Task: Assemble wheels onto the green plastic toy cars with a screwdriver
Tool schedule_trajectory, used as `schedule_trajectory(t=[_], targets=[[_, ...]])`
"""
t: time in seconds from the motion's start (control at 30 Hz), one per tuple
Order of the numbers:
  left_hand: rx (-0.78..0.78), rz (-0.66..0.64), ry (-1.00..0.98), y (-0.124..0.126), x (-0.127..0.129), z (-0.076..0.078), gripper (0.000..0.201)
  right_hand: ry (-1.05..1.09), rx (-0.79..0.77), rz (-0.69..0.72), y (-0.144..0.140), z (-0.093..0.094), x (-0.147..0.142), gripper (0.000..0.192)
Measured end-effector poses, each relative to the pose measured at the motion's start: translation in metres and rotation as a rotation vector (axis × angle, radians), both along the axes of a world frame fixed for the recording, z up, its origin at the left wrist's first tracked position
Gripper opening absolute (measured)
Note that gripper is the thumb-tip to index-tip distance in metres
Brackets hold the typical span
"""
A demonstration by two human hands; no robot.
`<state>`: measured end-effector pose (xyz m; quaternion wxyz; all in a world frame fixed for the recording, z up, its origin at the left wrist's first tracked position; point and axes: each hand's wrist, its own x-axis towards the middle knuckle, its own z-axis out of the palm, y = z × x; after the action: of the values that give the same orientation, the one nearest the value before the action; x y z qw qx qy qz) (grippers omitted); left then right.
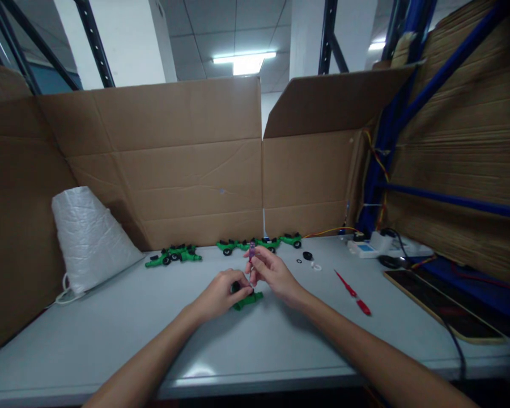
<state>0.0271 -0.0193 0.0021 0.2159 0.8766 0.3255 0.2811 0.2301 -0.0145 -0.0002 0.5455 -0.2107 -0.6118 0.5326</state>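
Left grip on green part, grey table, cardboard walls

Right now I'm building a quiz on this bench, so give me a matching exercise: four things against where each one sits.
Things:
1. green part
2. purple piece
3. red screwdriver
4. white cone

Places:
A. far left of the table, by the cardboard
B. held up in the right hand
C. lying on the table right of both hands
D. on the table under the left hand

Pairs: 1-D, 2-B, 3-C, 4-A
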Motion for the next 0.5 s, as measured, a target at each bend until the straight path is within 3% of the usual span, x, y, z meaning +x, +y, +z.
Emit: schedule_trajectory(t=[0.5], targets=[[-0.002, 0.003, 0.001, -0.0005, -0.0003, 0.0006, 0.029, -0.010, -0.018, -0.018, 0.0011, -0.0005, 0.0015, 0.050]])
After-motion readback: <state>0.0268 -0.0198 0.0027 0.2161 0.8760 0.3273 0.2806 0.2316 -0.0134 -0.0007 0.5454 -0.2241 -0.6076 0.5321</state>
